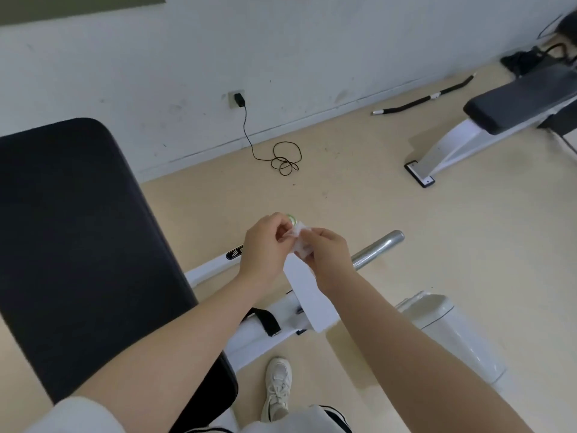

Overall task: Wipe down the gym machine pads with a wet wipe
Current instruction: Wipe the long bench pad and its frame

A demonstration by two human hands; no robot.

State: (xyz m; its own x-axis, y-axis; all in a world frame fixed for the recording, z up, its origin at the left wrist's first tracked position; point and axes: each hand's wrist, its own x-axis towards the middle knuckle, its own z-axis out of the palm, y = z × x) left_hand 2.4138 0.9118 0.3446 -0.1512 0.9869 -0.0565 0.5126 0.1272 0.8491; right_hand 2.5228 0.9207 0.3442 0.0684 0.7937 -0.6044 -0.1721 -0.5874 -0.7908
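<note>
Small white wet-wipe packet with green print (298, 235): being held in the air between both hands, right of the large black padded bench pad (78, 245). Left hand (265, 245) is pinching its upper end; right hand (327, 251) is pinching its lower part. Long axis is running diagonally, top-left to bottom-right. Crinkled, glossy film. Smooth white metal frame (281, 326) is lying below.

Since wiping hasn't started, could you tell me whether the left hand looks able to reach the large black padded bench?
Probably yes: the large black padded bench lies right beside the left hand with nothing between, though that hand is busy pinching the white wet wipe.
</note>
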